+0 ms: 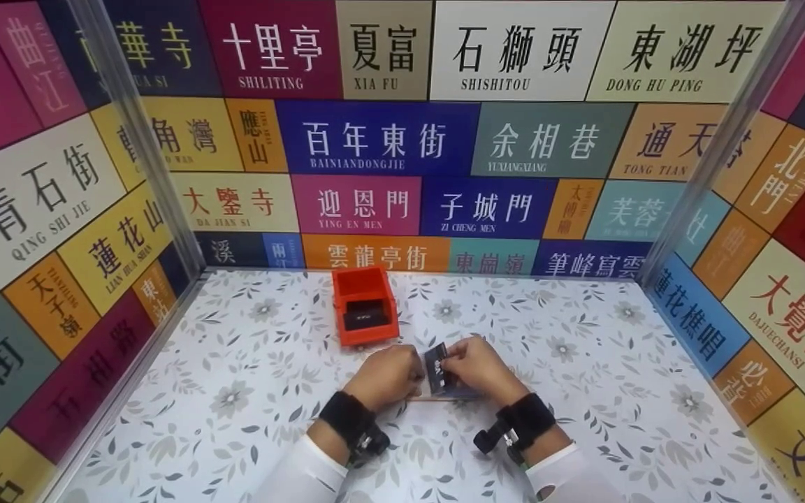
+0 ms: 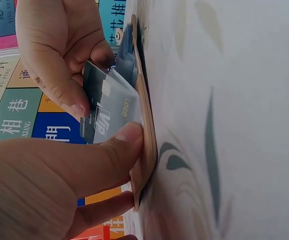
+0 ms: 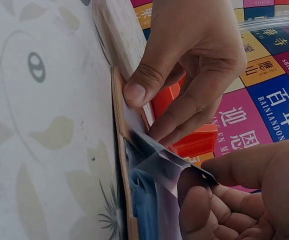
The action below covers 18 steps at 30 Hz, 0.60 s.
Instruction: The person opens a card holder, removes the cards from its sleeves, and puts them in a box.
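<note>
A tan-edged card holder [image 2: 148, 125] with clear plastic sleeves lies open on the table in front of me. My left hand [image 1: 385, 377] grips its left side, the thumb pressing on a clear sleeve in the left wrist view. Between thumb and fingers, my right hand [image 1: 481, 367] pinches a dark card [image 1: 435, 369] marked "Vip". The card stands tilted above the holder, partly inside the clear sleeve [image 2: 127, 95]. Bluish sleeves [image 3: 147, 200] bunch up at the holder's other side in the right wrist view.
Behind my left hand stands an orange bin [image 1: 369, 338], with a black item [image 1: 366, 318] inside that bears small light lettering. The table [image 1: 256, 419] has a white leaf-and-flower cover. Panels with colourful signs [image 1: 374, 140] enclose it at the back and both sides.
</note>
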Each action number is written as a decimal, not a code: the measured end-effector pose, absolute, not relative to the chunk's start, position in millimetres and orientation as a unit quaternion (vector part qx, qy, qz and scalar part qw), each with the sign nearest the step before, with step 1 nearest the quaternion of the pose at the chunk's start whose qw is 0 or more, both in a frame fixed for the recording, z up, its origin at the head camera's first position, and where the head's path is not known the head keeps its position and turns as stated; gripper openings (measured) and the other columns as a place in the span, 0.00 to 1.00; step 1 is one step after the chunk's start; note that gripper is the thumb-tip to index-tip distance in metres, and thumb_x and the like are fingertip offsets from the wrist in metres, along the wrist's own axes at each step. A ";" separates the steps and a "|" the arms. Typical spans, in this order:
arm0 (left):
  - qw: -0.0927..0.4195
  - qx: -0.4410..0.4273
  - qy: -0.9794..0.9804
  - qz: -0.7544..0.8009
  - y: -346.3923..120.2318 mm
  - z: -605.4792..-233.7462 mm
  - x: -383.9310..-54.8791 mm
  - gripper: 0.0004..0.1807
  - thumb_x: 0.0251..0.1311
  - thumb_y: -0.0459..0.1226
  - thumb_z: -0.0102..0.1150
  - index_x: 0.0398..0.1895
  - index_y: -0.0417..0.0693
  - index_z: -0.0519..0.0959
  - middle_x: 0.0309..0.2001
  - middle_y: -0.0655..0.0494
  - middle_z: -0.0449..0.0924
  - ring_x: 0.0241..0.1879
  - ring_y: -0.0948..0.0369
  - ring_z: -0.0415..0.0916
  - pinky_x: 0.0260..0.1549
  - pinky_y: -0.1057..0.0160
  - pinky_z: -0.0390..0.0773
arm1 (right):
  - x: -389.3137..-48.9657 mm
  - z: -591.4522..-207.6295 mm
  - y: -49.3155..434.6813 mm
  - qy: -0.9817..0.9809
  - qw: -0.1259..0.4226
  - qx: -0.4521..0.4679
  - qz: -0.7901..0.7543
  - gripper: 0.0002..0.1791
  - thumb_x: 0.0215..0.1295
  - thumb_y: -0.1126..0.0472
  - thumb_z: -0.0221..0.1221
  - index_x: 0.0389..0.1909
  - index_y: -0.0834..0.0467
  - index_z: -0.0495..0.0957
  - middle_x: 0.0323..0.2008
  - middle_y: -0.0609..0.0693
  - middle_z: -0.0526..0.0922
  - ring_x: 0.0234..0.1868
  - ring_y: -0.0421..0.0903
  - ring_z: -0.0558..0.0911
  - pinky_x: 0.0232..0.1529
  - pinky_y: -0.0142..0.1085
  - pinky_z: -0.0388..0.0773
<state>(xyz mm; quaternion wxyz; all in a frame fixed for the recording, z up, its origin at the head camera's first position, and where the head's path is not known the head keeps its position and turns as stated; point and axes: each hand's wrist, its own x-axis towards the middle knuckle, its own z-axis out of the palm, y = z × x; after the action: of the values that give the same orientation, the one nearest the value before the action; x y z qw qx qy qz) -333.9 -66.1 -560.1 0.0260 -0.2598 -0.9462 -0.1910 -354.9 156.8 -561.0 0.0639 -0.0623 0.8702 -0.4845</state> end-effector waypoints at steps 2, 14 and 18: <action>0.026 -0.264 -0.945 -0.190 -66.0 -559.6 -333.7 0.06 0.56 0.36 0.84 0.32 0.53 0.92 0.33 0.63 0.82 0.32 0.62 0.76 0.34 0.61 0.77 | -355.6 -558.2 158.5 0.874 0.052 -0.050 -0.481 0.03 0.67 0.68 0.70 0.39 0.63 0.92 0.29 0.50 0.91 0.23 0.40 0.80 0.26 0.31 0.78; 0.043 -0.250 -0.952 -0.171 -66.0 -556.6 -334.3 0.08 0.60 0.40 0.83 0.27 0.54 0.90 0.30 0.60 0.82 0.31 0.58 0.79 0.34 0.58 0.79 | -360.2 -549.2 166.6 0.867 -0.007 -0.008 -0.499 0.04 0.71 0.68 0.70 0.43 0.61 0.88 0.34 0.51 0.88 0.32 0.45 0.84 0.31 0.35 0.82; 0.086 -0.211 -0.958 -0.175 -65.2 -554.6 -337.2 0.05 0.67 0.39 0.78 0.42 0.49 0.95 0.40 0.56 0.89 0.43 0.53 0.88 0.50 0.52 0.88 | -360.4 -548.4 165.3 0.857 -0.028 -0.025 -0.513 0.03 0.71 0.68 0.73 0.41 0.60 0.88 0.34 0.50 0.89 0.34 0.43 0.85 0.34 0.34 0.83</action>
<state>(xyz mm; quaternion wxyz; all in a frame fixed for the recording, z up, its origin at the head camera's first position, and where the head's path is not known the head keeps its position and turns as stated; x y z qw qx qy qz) -337.2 -65.2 -554.6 0.0856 -0.2111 -0.9579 -0.1750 -360.4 165.3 -548.4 -0.0283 -0.0254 0.8573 -0.5134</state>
